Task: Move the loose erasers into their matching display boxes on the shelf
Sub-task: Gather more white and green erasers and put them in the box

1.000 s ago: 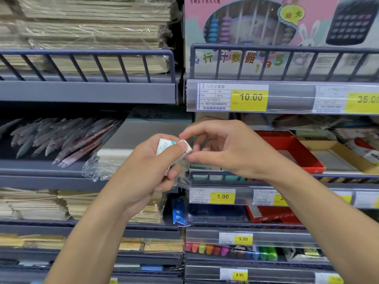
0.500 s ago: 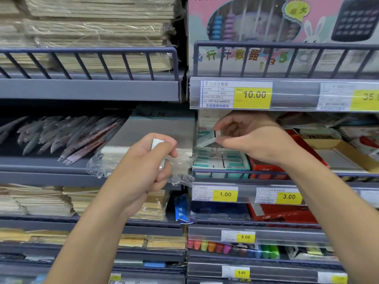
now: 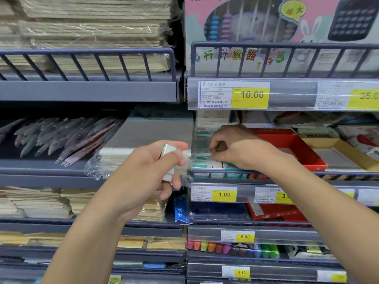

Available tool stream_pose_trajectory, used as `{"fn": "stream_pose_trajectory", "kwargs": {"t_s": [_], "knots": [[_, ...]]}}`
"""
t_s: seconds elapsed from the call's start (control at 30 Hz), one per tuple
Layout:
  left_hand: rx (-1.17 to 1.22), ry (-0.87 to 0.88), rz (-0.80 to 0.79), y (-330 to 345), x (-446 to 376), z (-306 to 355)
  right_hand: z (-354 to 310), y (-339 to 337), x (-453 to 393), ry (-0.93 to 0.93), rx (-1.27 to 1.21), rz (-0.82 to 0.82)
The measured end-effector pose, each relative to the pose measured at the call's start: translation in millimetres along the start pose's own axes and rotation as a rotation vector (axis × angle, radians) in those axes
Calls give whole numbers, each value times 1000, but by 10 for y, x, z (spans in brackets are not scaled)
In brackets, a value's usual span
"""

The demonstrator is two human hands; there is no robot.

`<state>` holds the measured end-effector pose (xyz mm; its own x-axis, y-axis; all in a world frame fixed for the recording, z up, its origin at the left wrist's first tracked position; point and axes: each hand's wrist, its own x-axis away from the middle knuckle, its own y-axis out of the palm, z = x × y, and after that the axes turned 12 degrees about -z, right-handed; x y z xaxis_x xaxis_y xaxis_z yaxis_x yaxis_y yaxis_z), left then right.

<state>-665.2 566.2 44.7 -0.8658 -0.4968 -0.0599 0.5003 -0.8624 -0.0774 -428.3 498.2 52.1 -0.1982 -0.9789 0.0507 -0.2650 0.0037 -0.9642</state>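
A small stack of white erasers with teal sleeves (image 3: 168, 160) sits upright in the left hand (image 3: 143, 173), thumb and curled fingers wrapped round it, in front of the shelf edge. Just to its right, the right hand (image 3: 238, 148) reaches over the wire rail (image 3: 287, 173) into the eraser display box (image 3: 207, 167), fingertips pinching one white eraser (image 3: 202, 155) low over the packed teal-and-white rows. A red tray (image 3: 295, 148) stands touching that box on the right, with a tan box (image 3: 338, 150) beyond. Below the rail runs a clear price strip with a yellow 1.00 tag (image 3: 224, 194). Left of the box, clear plastic wrap (image 3: 98, 167) bulges off a grey shelf holding pens (image 3: 61, 138). Above, bundled brown notebooks (image 3: 92, 31) and a pink abacus toy box (image 3: 266, 27) fill the upper shelves; highlighters (image 3: 207, 247) line a lower one.
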Motion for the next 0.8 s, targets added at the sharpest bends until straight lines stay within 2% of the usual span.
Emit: {"fn": "stream_pose_trajectory", "kwargs": {"t_s": [0.27, 0.43, 0.63, 0.73, 0.8], "knots": [[-12, 125, -64, 39, 6, 30, -50, -82, 112, -58, 88, -74], [47, 189, -34, 82, -19, 24, -156, -86, 420, -107, -267, 235], [85, 227, -26, 90, -37, 10, -369, -71, 710, -344, -537, 176], [51, 203, -26, 98, -59, 17, -400, -68, 748, -488, -509, 170], [39, 189, -30, 106, -81, 3, -388, -59, 739, -517, -473, 181]]}}
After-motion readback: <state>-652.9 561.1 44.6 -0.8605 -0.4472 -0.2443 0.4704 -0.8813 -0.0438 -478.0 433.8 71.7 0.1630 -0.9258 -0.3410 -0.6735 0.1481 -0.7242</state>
